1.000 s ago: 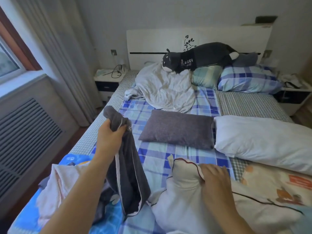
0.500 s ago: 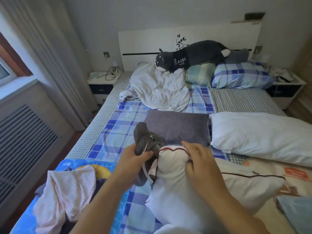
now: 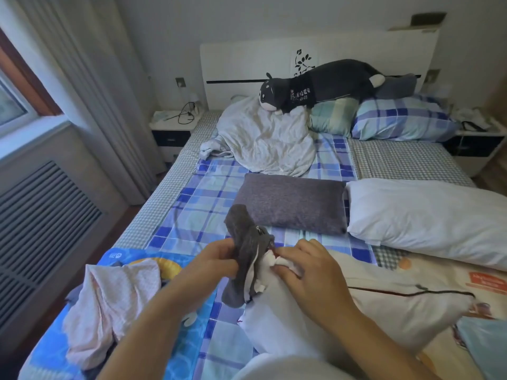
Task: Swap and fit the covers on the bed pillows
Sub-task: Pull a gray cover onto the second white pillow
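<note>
At the far left a slatted radiator cover (image 3: 41, 215) sits under the window, with a pale curtain (image 3: 90, 86) hanging beside it. On the near left of the bed (image 3: 192, 204) a crumpled pink cloth (image 3: 109, 300) lies on a blue printed sheet. The left hand (image 3: 214, 261) is curled round a dark grey pillow cover (image 3: 245, 253), gripping it by its zipped opening so that one end sticks up and the rest hangs down. Just right of it, the right hand (image 3: 304, 267) pinches the corner of a white pillow (image 3: 370, 311) and holds that corner against the cover's opening. Beyond the hands lies a grey pillow (image 3: 290, 204), with a larger bare white pillow (image 3: 428, 212) touching its right end. At the headboard a dark plush toy (image 3: 323, 86) rests across a rumpled sheet and checked pillows (image 3: 400, 122).
</note>
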